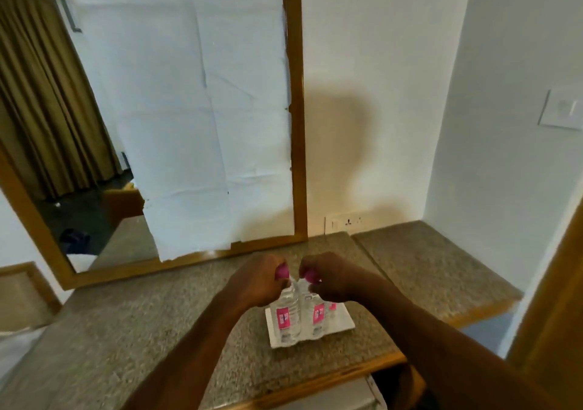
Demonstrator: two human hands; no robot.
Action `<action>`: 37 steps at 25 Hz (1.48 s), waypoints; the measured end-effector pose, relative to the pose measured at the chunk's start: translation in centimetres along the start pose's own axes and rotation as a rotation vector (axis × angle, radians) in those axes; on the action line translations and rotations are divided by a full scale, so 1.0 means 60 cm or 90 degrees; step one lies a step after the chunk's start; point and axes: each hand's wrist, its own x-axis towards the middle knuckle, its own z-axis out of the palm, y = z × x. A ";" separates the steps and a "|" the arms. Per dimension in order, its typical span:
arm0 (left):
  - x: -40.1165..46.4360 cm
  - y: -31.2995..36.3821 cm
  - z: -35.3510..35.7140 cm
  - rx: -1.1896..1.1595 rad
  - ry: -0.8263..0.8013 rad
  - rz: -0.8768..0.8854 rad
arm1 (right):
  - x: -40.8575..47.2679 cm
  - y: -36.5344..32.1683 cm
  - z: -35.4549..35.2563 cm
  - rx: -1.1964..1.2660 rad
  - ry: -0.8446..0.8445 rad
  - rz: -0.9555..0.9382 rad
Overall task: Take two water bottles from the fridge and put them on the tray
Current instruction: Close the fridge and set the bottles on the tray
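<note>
Two clear water bottles with pink caps and pink labels stand upright side by side on a white rectangular tray (344,323) on the granite counter. My left hand (255,278) is closed around the top of the left bottle (285,318). My right hand (331,278) is closed around the top of the right bottle (315,313). Both bottle bases rest on or just above the tray; I cannot tell which. A third pink label (332,307) shows behind the right bottle.
The speckled counter (157,324) has a wooden front edge. A wood-framed mirror (293,125), partly covered with white paper, leans on the wall behind. A wall socket (347,222) sits low at the back. A white appliance top (353,394) shows under the counter edge.
</note>
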 end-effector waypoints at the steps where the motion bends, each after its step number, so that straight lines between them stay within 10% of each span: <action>1: 0.022 -0.015 0.005 -0.001 0.000 -0.006 | 0.026 0.006 0.001 0.001 -0.001 0.004; 37: 0.199 -0.116 0.146 0.004 -0.127 -0.058 | 0.255 0.150 0.099 -0.101 -0.196 -0.003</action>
